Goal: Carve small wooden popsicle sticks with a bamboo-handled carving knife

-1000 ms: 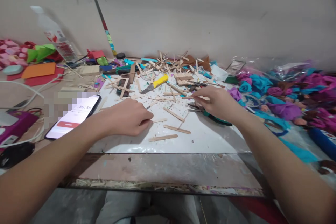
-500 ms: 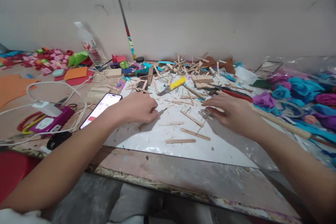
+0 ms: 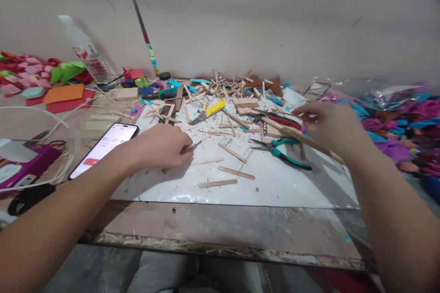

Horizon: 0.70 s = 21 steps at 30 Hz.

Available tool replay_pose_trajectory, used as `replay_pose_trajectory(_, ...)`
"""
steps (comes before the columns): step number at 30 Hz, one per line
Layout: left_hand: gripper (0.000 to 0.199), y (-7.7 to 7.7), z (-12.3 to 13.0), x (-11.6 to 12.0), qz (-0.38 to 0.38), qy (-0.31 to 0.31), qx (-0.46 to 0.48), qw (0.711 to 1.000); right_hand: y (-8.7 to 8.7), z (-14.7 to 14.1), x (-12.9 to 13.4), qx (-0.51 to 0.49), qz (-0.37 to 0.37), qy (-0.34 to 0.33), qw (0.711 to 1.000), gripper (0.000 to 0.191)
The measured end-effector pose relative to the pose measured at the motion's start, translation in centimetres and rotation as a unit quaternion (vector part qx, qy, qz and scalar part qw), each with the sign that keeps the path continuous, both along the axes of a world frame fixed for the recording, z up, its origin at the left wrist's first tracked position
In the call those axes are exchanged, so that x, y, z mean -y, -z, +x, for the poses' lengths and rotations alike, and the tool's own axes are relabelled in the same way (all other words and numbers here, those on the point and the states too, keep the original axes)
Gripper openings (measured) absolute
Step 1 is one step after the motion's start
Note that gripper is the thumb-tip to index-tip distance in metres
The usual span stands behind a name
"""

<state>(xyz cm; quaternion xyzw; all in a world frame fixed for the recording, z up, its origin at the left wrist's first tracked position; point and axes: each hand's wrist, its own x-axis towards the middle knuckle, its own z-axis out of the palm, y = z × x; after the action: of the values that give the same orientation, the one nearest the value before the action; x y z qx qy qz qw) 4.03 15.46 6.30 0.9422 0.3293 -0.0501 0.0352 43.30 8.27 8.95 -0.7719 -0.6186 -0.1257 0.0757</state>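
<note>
My left hand (image 3: 168, 147) is closed around a thin pointed tool (image 3: 196, 145), its narrow tip showing past the fingers over the white sheet (image 3: 185, 188). Just right of it lie several wooden craft sticks (image 3: 217, 183). My right hand (image 3: 326, 123) hovers at the right of the sheet, fingertips pinched near red-handled pliers (image 3: 287, 121); what they hold, if anything, is too small to name. Green-and-black-handled pliers (image 3: 290, 153) lie on the sheet below that hand, not touched. A yellow cutter knife (image 3: 215, 109) rests among wood scraps.
On the left are a lit phone (image 3: 103, 146), a purple power socket (image 3: 30, 169) with white cables, and orange paper (image 3: 64, 93). A plastic bottle (image 3: 87, 52) stands at the wall. Stick pieces (image 3: 228, 87) pile up behind; blue and purple crepe paper (image 3: 395, 149) lies on the right.
The view has turned rightward, so the table's things appear further left. My right hand has moved right, away from the green-handled pliers, which now show fully. My left hand still grips the thin tool.
</note>
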Motion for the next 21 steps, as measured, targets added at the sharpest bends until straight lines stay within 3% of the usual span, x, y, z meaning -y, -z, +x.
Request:
replay_pose_trajectory(3,0.036,-0.1,0.0,0.2,-0.007,0.004,0.001,1.000,1.1,-0.5,-0.6,0.002,-0.059,-0.043,0.997,0.034)
replay_pose_trajectory(7,0.035,-0.2,0.0,0.2,-0.011,0.006,0.002,1.000,2.7,-1.1,-1.2,0.009,-0.073,-0.096,0.993,0.034)
replay_pose_trajectory(14,0.031,-0.3,0.4,0.6,-0.020,0.007,0.006,1.000,3.9,0.6,-2.1,0.056,-0.092,-0.119,0.987,0.033)
replay_pose_trajectory(18,0.027,-0.3,0.8,1.0,-0.025,0.009,-0.001,1.000,4.8,-0.3,-2.7,0.095,-0.116,-0.189,0.971,0.035)
replay_pose_trajectory(21,0.026,-0.2,0.9,1.1,-0.023,0.014,-0.008,1.000,5.0,-1.3,-2.8,0.126,-0.128,-0.205,0.962,0.036)
